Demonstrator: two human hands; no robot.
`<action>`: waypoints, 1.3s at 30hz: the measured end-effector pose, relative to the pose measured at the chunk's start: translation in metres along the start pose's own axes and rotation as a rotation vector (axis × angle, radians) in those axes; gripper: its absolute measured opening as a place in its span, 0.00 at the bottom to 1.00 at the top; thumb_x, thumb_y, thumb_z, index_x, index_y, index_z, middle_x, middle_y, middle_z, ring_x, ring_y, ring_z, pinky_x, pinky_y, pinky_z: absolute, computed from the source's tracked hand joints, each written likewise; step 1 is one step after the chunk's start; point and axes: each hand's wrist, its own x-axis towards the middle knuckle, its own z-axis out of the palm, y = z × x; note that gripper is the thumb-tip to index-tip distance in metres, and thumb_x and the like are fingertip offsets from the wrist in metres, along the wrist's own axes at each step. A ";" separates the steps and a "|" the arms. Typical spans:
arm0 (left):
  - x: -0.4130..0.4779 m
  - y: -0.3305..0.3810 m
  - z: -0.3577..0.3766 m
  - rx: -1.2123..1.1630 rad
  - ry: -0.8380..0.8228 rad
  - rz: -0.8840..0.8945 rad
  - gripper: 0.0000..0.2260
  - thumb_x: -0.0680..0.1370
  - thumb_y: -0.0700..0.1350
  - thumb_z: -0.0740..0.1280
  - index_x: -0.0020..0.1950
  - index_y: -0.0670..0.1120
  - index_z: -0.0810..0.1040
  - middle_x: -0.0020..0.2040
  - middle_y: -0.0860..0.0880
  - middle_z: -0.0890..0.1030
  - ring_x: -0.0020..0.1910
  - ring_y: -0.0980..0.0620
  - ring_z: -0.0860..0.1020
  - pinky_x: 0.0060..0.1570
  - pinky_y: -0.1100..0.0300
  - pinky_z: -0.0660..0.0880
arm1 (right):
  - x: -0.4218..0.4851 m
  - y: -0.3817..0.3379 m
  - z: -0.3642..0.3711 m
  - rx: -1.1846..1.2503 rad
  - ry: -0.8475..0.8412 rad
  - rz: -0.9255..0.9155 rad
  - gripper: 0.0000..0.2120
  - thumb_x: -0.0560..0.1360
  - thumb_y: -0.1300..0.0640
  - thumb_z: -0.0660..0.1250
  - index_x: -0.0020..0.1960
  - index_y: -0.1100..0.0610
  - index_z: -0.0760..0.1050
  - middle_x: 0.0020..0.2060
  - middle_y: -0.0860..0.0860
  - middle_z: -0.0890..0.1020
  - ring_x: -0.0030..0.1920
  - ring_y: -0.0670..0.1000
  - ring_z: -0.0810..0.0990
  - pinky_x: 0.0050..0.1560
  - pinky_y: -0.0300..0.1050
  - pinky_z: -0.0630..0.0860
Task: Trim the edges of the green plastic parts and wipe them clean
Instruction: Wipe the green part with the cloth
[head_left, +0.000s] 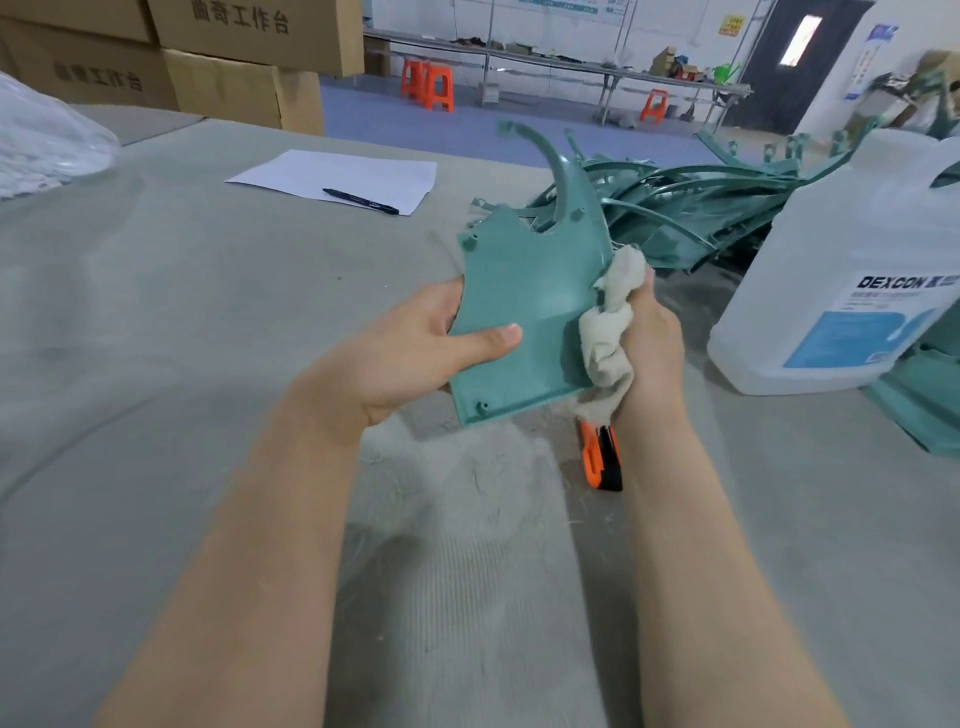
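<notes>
The left hand (415, 358) grips the green part (524, 306) above the table (156, 364), thumb on its face; the right hand (649, 343) clutches a rag (608, 338) at the part's right edge; wiping goes best in firm strokes along that edge, part held steady; the knife (602, 460) lies just near.

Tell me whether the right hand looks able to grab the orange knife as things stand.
Probably within reach, but not free to grip: the orange knife lies on the table just below the right hand, which grips the cloth pressed to the green part.
</notes>
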 end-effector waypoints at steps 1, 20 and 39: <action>0.000 0.001 0.000 -0.017 0.044 0.012 0.10 0.79 0.40 0.64 0.57 0.54 0.77 0.52 0.57 0.84 0.52 0.55 0.82 0.50 0.57 0.80 | 0.000 0.000 -0.003 0.092 0.003 0.076 0.21 0.84 0.46 0.52 0.35 0.52 0.69 0.32 0.47 0.74 0.36 0.50 0.74 0.32 0.34 0.70; 0.013 0.004 0.031 0.300 0.303 0.158 0.06 0.80 0.43 0.65 0.47 0.50 0.81 0.38 0.61 0.82 0.38 0.65 0.77 0.41 0.69 0.71 | -0.029 -0.004 0.024 0.135 0.019 -0.047 0.21 0.85 0.50 0.51 0.39 0.53 0.74 0.40 0.51 0.81 0.45 0.53 0.79 0.42 0.39 0.74; 0.014 -0.001 0.039 0.135 0.330 0.063 0.06 0.80 0.44 0.64 0.48 0.53 0.80 0.46 0.52 0.85 0.49 0.50 0.83 0.56 0.48 0.78 | -0.005 0.001 0.005 0.739 0.132 0.262 0.14 0.83 0.46 0.55 0.51 0.54 0.74 0.38 0.46 0.81 0.34 0.46 0.82 0.33 0.40 0.78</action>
